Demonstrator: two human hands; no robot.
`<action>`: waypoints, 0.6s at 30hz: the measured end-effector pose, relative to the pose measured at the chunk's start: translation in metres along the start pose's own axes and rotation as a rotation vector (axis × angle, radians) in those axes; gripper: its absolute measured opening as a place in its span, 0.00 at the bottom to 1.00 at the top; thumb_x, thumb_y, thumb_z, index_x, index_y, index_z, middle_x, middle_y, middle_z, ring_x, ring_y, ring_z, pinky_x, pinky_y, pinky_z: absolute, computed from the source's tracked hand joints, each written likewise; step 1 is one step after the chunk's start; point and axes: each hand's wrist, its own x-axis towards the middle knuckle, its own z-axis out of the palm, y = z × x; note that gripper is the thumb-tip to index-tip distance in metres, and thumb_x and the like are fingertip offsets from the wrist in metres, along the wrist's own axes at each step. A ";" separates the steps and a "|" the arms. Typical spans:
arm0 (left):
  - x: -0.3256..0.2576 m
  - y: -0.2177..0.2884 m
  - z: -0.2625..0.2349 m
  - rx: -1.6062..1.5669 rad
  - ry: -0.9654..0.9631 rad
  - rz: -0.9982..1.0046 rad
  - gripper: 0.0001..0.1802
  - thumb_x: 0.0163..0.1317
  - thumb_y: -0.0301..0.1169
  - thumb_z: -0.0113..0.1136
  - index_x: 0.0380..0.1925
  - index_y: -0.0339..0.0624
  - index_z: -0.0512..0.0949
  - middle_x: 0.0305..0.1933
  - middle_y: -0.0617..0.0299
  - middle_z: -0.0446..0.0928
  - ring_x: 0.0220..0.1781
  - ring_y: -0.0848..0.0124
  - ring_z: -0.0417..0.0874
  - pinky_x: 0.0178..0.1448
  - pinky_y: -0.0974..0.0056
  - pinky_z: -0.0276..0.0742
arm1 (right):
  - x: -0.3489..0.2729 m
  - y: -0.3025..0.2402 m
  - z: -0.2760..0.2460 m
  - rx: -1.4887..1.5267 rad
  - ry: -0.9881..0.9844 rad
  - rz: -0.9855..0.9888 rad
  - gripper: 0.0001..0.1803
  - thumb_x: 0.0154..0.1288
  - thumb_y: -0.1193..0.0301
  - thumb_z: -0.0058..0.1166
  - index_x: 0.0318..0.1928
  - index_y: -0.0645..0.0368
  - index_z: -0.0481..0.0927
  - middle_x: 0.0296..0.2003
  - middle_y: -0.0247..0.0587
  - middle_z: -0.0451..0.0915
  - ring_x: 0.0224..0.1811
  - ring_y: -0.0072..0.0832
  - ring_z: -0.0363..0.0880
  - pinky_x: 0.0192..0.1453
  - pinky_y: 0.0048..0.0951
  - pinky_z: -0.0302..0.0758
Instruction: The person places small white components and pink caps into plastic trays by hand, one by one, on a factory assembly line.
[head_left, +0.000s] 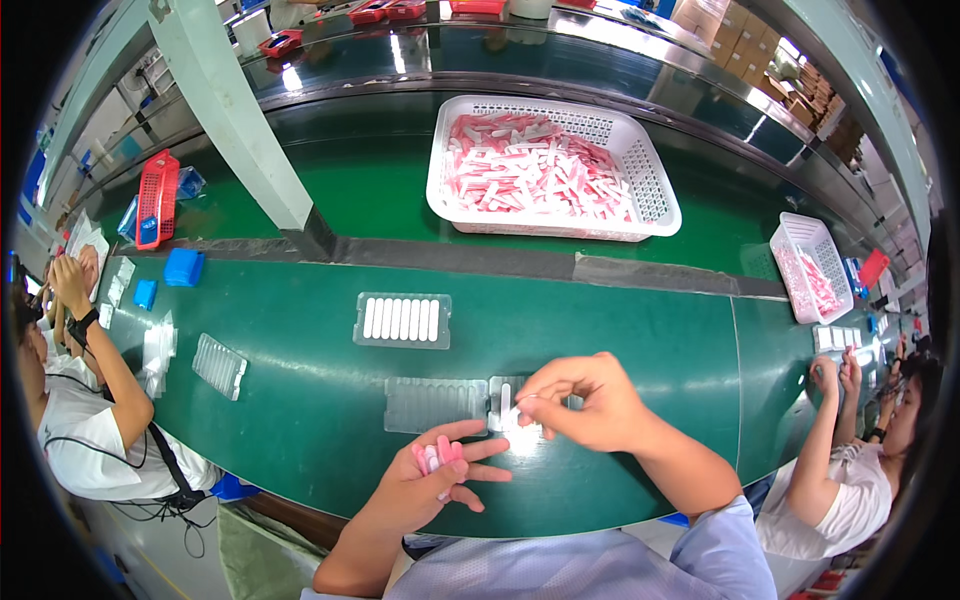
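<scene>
Pinching a white stick [506,397] between your right hand's [585,400] thumb and forefinger, you hold it upright over a clear tray [437,403] that lies near the bench's [300,400] front edge, right before you. That grip is narrow, closed on the stick alone. Your left hand [435,480] rests palm up just in front of the tray, its fingers loosely curled around a small bunch of pink and white sticks [437,457]; the hand is half open, cradling them rather than clamping. The two hands sit close together, the right a little farther in than the left.

Farther in from the tray, toward the bench's middle, lies a filled tray [402,320] with a row of white sticks standing side by side in it. Toward the left edge another clear tray [219,365] lies tilted. Past a dark strip, on the far part of the bench, a white basket [655,185] holds a heap of pink and white sticks.
</scene>
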 end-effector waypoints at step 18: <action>-0.014 -0.003 -0.012 -0.079 0.111 -0.093 0.26 0.76 0.27 0.57 0.71 0.31 0.67 0.67 0.39 0.77 0.57 0.52 0.87 0.31 0.67 0.83 | -0.001 0.002 -0.018 -0.688 0.021 -0.298 0.02 0.61 0.74 0.65 0.35 0.57 0.86 0.25 0.39 0.85 0.24 0.35 0.84 0.31 0.34 0.79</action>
